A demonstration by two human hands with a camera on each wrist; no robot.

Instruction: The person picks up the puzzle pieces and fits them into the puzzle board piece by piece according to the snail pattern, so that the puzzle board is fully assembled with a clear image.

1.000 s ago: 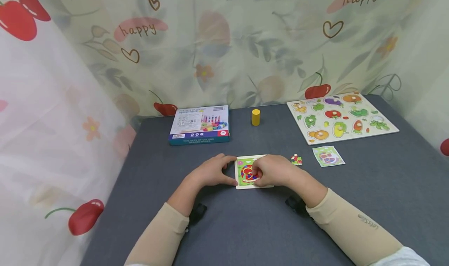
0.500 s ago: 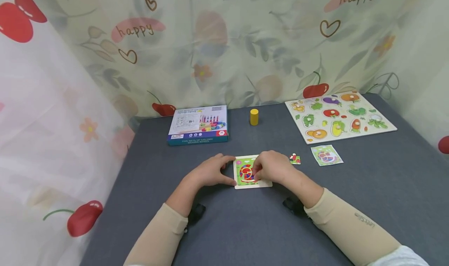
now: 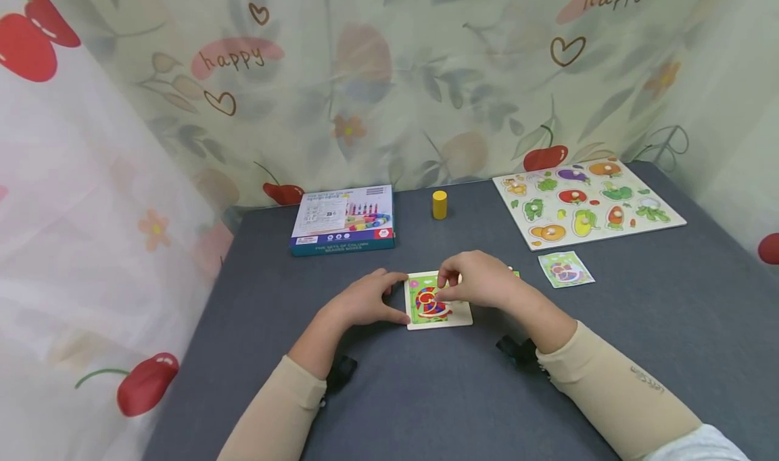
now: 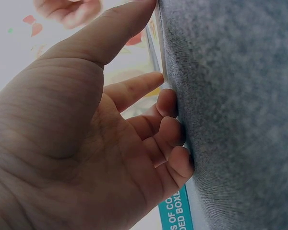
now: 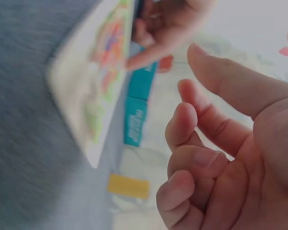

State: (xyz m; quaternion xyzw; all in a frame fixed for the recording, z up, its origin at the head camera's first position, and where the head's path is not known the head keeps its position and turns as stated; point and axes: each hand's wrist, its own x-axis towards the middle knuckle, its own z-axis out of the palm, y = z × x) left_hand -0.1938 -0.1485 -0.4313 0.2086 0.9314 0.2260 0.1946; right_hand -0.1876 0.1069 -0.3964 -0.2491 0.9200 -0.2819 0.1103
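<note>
A small wooden jigsaw board (image 3: pixel 459 316) with a pale frame lies flat on the grey table. A red and blue snail picture (image 3: pixel 429 305) on green covers its left part; its lower right shows bare wood. My left hand (image 3: pixel 364 299) touches the board's left edge with straight thumb and index finger, the other fingers loosely bent. Above the board's right part hovers my right hand (image 3: pixel 481 280). The right wrist view shows its thumb and index finger apart, nothing between them. A loose puzzle piece (image 3: pixel 515 272) is mostly hidden behind the right hand.
A picture card (image 3: pixel 566 270) lies to the right, below a vegetable peg puzzle (image 3: pixel 589 204). Farther back stand a flat toy box (image 3: pixel 343 219) and a yellow cylinder (image 3: pixel 439 205). A patterned curtain (image 3: pixel 389 109) hangs behind the table.
My right hand has lifted off the board, its thumb and index finger spreading apart. Its wrist now covers most of the loose piece. My left hand stays at the board's left edge.
</note>
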